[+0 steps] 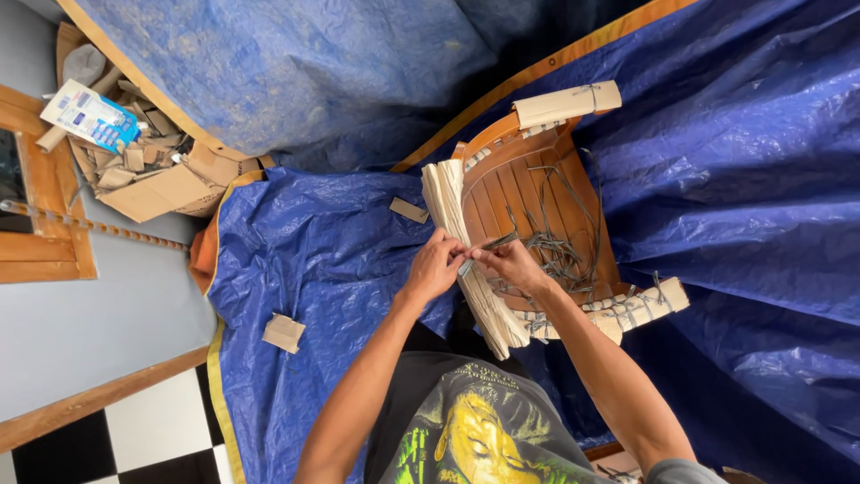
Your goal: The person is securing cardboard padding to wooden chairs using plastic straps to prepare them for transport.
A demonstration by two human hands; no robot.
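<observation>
Nearest below: black T-shirt [466,421] with a yellow-green print, both bare forearms reaching up from it. Left hand [436,264] pinched shut on the edge of the cardboard wrapping [466,260], fingertips pressed against the front rim of the wooden chair [528,202]. Right hand [511,264] just beside, touching the left, thumb and forefinger nipped on a grey strap [488,244] running off across the slatted seat. More loose grey straps [560,246] tangled on the seat, beyond the right hand. Cardboard-wrapped chair legs [566,105] at the far side and another wrapped leg [640,303] at the near right, tied round with strap. Chair lying on a blue tarpaulin [305,242], near its middle fold. Two cardboard scraps [284,332] on the tarpaulin, left of the hands. Pile of cardboard offcuts [148,166] beyond the tarpaulin's left edge, on grey floor; checkered tiles [134,430] at the near left corner.
</observation>
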